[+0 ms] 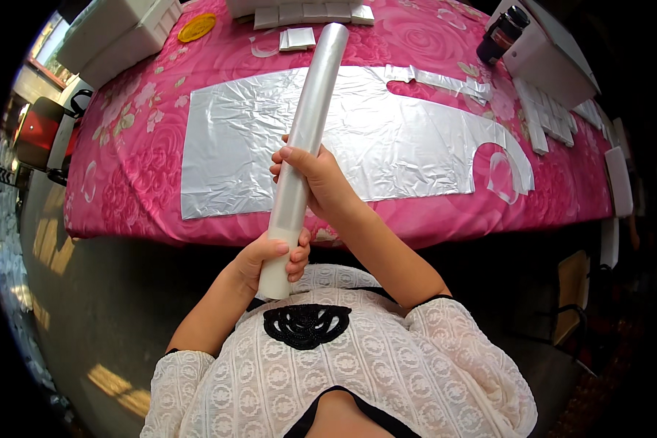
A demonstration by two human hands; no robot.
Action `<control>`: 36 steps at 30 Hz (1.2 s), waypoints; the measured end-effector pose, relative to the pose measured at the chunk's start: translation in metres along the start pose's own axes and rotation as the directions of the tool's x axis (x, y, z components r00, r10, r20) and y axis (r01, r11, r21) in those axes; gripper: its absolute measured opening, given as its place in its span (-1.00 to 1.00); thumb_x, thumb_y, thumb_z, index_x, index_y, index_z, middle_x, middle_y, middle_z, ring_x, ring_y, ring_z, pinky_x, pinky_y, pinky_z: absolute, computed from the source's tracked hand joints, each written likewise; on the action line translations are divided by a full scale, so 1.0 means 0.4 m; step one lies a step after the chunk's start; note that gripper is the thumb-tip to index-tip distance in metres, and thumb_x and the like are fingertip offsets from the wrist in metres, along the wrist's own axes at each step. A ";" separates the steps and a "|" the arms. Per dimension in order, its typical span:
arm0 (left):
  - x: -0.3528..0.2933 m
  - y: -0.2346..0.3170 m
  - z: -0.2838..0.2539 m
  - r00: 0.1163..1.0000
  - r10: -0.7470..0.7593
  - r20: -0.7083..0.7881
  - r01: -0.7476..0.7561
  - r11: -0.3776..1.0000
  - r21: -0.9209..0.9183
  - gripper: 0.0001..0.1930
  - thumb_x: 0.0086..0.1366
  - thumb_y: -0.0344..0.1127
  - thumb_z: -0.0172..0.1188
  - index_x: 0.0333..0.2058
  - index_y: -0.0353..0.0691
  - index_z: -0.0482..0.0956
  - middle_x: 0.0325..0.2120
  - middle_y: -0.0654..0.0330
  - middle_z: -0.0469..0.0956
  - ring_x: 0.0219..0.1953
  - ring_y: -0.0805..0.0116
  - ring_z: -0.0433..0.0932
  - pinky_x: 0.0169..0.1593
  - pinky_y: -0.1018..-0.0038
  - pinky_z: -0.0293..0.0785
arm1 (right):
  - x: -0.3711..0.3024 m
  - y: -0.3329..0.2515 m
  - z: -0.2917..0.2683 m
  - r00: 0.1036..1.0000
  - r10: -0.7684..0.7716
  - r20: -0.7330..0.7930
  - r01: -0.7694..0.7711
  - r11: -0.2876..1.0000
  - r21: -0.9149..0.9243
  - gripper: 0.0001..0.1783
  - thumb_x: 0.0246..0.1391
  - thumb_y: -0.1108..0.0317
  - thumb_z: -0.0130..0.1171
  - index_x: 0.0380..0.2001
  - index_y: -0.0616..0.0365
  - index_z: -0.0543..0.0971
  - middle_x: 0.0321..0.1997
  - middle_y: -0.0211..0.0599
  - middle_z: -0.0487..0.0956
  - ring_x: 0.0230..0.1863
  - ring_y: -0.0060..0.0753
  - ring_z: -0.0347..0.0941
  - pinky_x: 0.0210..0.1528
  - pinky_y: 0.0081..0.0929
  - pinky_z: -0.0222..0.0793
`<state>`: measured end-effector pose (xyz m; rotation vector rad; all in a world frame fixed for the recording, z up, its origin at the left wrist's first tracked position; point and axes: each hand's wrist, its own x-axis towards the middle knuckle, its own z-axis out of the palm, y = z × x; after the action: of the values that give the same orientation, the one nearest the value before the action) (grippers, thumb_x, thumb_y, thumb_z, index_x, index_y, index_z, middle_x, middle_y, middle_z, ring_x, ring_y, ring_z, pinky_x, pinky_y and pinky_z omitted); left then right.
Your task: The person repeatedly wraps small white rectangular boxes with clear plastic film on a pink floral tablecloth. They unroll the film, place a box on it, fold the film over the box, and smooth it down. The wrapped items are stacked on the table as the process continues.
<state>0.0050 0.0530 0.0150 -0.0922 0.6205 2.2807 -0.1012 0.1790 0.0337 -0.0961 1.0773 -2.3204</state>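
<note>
Sheet [409, 146] on the tablecloth [131, 182], partly behind the roll [306, 120], bottle [501, 36] beyond, right.

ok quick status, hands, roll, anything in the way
Left hand gripping pale roll near its lower end, right hand around its middle. Roll aslant, partly hiding silvery sheet. Sheet spread across pink tablecloth.

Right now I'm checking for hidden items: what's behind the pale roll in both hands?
The silvery sheet shows on either side of the pale roll, lying on the pink floral tablecloth. Whatever lies directly behind the roll is covered and can't be seen.
</note>
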 end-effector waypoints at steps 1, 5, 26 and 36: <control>-0.001 -0.002 -0.011 0.999 -0.011 0.035 0.012 1.000 -0.028 -0.54 -0.05 -0.16 0.29 -0.24 -0.25 0.34 -0.51 0.27 0.39 -0.51 0.52 0.40 -0.43 0.56 0.39 | -0.004 0.002 0.001 1.000 0.000 0.009 0.000 1.000 -0.003 -0.34 -0.11 0.22 0.22 -0.03 0.29 0.17 -0.29 -0.20 0.39 -0.28 -0.44 0.41 -0.21 -0.48 0.41; 0.003 0.010 -0.008 0.996 -0.050 -0.070 0.065 0.972 0.227 -0.50 -0.03 -0.01 0.22 -0.24 -0.25 0.33 -0.50 0.26 0.39 -0.55 0.49 0.39 -0.48 0.56 0.38 | -0.015 0.013 -0.003 0.993 -0.007 -0.114 -0.001 0.998 -0.070 -0.38 -0.11 0.23 0.22 -0.05 0.30 0.19 -0.29 -0.20 0.39 -0.27 -0.44 0.41 -0.22 -0.48 0.41; -0.072 -0.040 -0.115 0.840 0.034 -0.541 0.349 0.729 0.588 -0.47 0.15 0.15 0.06 -0.15 -0.22 0.38 -0.58 0.28 0.41 -0.56 0.51 0.41 -0.48 0.54 0.40 | 0.137 -0.171 -0.372 0.844 -0.249 -0.475 -0.050 0.845 -0.533 -0.72 -0.03 0.26 0.08 -0.23 0.14 0.48 -0.24 -0.41 0.53 -0.26 -0.58 0.35 -0.29 -0.63 0.23; -0.074 -0.057 -0.119 0.830 0.088 -0.551 0.343 0.698 0.628 -0.60 0.20 -0.02 0.08 -0.23 -0.27 0.37 -0.52 0.22 0.46 -0.53 0.50 0.43 -0.42 0.53 0.42 | 0.137 -0.165 -0.364 0.964 0.038 -0.265 -0.220 0.675 -0.704 -0.70 0.06 0.20 0.07 -0.23 0.19 0.51 -0.40 -0.47 0.51 -0.52 -0.74 0.35 -0.51 -0.78 0.22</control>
<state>0.0360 0.0252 -0.0287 -0.4081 1.7104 1.6973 -0.2205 0.2829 -0.0258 -0.0488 2.0196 -1.6570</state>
